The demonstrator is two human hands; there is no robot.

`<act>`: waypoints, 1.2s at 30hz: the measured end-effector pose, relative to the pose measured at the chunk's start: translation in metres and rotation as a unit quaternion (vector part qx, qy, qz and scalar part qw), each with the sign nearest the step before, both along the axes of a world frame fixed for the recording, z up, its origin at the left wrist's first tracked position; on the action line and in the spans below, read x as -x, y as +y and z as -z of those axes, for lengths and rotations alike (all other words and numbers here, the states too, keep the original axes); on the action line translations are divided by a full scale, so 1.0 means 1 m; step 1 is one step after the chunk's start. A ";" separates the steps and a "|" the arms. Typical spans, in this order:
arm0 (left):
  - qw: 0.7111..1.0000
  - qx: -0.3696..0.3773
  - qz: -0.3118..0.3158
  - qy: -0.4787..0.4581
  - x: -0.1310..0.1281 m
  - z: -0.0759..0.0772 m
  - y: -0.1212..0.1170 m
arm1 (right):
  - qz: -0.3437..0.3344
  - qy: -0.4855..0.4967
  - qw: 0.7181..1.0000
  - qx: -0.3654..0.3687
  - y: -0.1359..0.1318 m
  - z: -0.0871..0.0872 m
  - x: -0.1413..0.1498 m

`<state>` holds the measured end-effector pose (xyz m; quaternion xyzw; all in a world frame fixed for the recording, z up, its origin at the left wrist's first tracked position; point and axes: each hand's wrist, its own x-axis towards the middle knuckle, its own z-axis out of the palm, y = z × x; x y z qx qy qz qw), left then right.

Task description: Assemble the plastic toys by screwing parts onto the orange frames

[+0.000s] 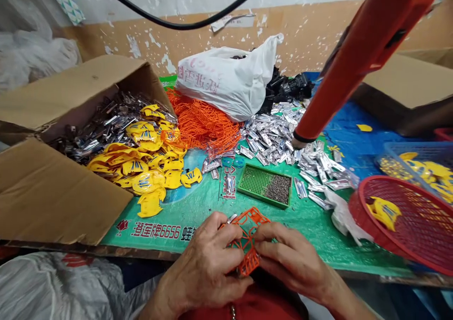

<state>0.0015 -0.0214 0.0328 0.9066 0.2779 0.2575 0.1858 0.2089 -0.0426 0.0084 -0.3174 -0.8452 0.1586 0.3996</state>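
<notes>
Head view: orange lattice frame (247, 238) is held at the near edge of the bench (318, 225), between left hand (208, 256) and right hand (290, 254). Its left side is pinched by the left fingers and thumb, its right side by bunched right fingers; right thumb contact can't be made out. Just beyond, small metal pieces (279, 189) are heaped at the right end of a green tray (250, 183). Farther back, an orange lattice pile (203, 124) is partly covered by a white plastic bag (226, 81). Yellow plates (141, 173) are piled at the cardboard box (67, 197), left.
</notes>
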 end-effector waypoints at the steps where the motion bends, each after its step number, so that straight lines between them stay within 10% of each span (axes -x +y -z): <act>1: 1.000 -0.007 0.002 0.002 0.000 0.001 0.000 | -0.002 -0.003 1.000 0.003 0.000 0.000 0.000; 16: 0.985 -0.159 -0.067 -0.030 0.001 -0.008 0.000 | 0.048 0.034 0.998 -0.021 0.002 0.008 -0.009; 36: 0.997 -0.023 -0.041 -0.066 -0.005 0.009 0.005 | 0.082 0.089 0.991 0.061 0.002 0.023 -0.001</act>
